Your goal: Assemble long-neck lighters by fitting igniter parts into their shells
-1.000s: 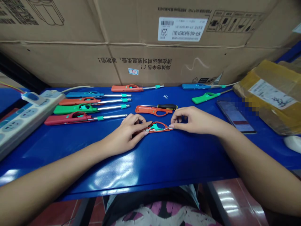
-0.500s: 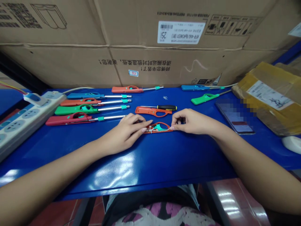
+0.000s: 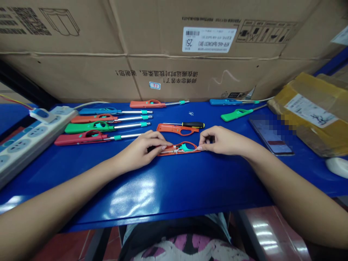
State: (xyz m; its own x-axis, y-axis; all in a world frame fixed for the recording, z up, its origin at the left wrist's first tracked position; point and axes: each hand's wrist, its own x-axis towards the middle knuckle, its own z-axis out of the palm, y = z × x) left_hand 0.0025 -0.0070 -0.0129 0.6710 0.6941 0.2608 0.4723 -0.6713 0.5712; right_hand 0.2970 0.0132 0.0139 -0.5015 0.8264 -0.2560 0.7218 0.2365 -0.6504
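An opened orange lighter body (image 3: 181,152) lies lengthwise on the blue tabletop, with its inner parts, a thin wire and a green trigger (image 3: 187,146) exposed. My left hand (image 3: 145,148) grips the left end of this body, thumb and fingertips closed on it. At the opposite end, my right hand (image 3: 213,142) pinches the tip with thumb and forefinger, close to the wire. Just behind lies an orange shell half (image 3: 171,128), and a yellow-and-black screwdriver (image 3: 191,124) lies along its back edge.
Several long-necked lighters, including a red one (image 3: 78,138), lie at left beside a white power strip (image 3: 40,136). Blue (image 3: 224,102) and green (image 3: 236,114) lighters lie back right, near a phone (image 3: 272,136) and a taped carton (image 3: 312,112). Cardboard (image 3: 163,43) stands behind.
My left hand has shifted left along the orange lighter body, and its fingers have drawn in, showing more of the inner parts. My right hand has stayed nearly still.
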